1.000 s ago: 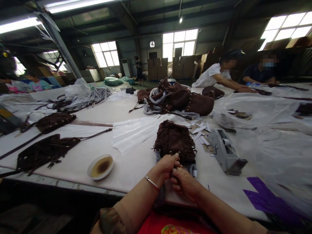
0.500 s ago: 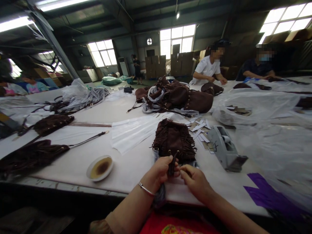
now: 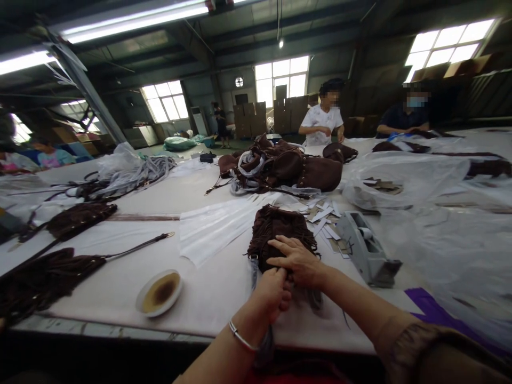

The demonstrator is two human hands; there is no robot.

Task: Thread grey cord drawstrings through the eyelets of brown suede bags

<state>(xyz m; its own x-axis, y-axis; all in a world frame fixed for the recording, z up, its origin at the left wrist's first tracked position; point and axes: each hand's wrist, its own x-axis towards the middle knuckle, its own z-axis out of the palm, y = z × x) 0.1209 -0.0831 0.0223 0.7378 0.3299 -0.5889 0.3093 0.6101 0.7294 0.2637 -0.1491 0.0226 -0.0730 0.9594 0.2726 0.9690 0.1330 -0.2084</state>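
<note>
A dark brown fringed bag point(image 3: 266, 226) lies on the white table in front of me. My left hand point(image 3: 272, 292), with a silver bangle at the wrist, is closed at the bag's near edge; what its fingers grip is too small to make out. My right hand point(image 3: 298, 261) rests on the lower part of the bag, its fingers spread over the fringe and the thumb side near my left fingertips. Grey wrapped straps point(image 3: 314, 298) show beneath my right wrist.
A bowl of brown liquid point(image 3: 160, 293) sits left, a grey tape dispenser point(image 3: 370, 256) right, beside card strips point(image 3: 330, 230). Brown bags point(image 3: 288, 165) are piled behind. Dark bags point(image 3: 48, 277) lie far left, plastic sheets point(image 3: 440, 234) right. Two people point(image 3: 323, 120) work across the table.
My right hand has moved up and left onto the bag and spread its fingers. My left hand has dropped slightly, and the dark tassel piece between the hands no longer shows. The view has shifted.
</note>
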